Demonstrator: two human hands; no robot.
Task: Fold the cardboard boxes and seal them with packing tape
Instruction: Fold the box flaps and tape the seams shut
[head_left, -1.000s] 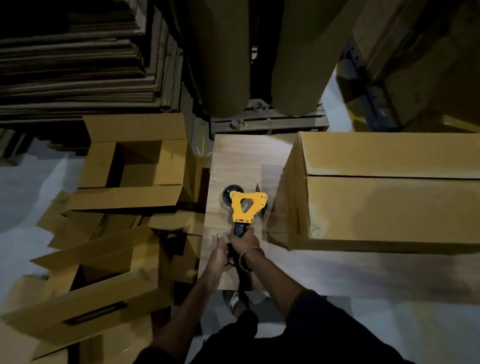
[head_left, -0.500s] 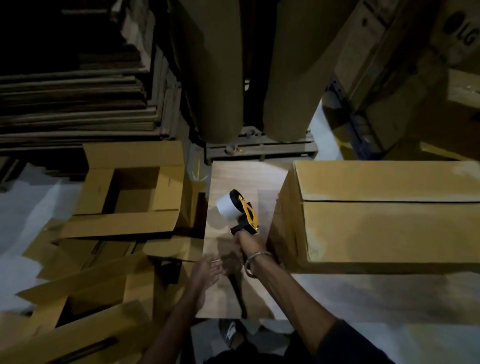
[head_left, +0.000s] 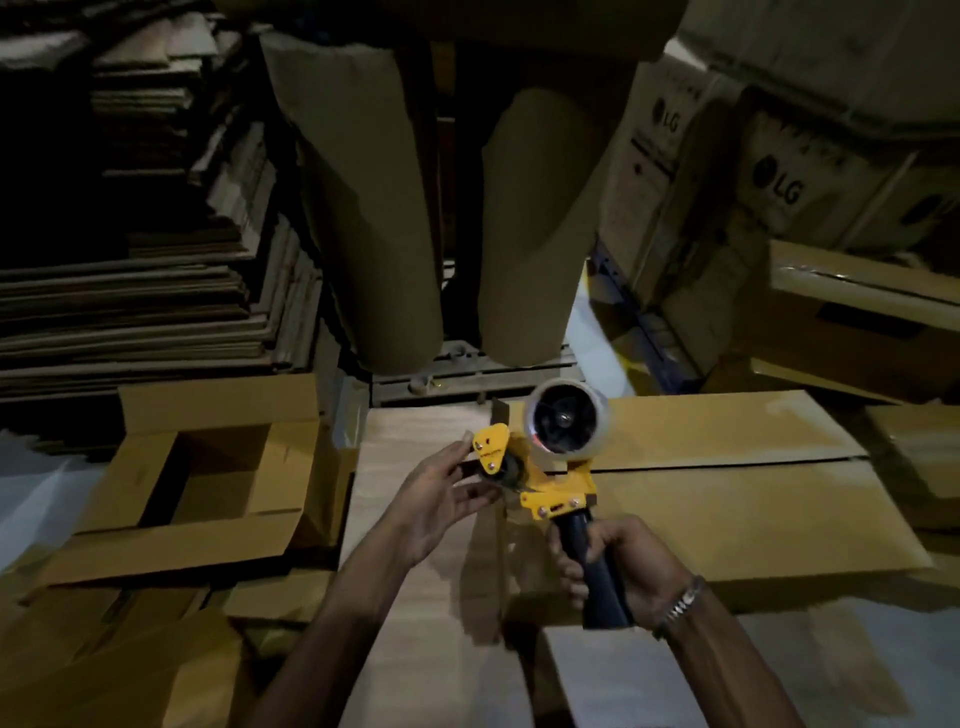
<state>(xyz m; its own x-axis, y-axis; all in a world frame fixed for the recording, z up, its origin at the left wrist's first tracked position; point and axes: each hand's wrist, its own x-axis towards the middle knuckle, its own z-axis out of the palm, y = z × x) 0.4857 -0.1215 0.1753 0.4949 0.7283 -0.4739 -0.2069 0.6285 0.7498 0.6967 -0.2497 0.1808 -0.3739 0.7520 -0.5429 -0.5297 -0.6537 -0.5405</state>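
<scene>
The right hand (head_left: 618, 566) gripped the yellow tape dispenser (head_left: 545, 467) above the folded brown cardboard box (head_left: 727, 499) at four o'clock, while the left hand's (head_left: 441, 493) open fingers should free the tape end cleanly.

2 upright brown paper rolls (head_left: 540, 223), wooden pallet (head_left: 467, 376)

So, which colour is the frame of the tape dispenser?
Yellow. The tape dispenser has a yellow frame and a dark handle, seen best in the head view.
</scene>
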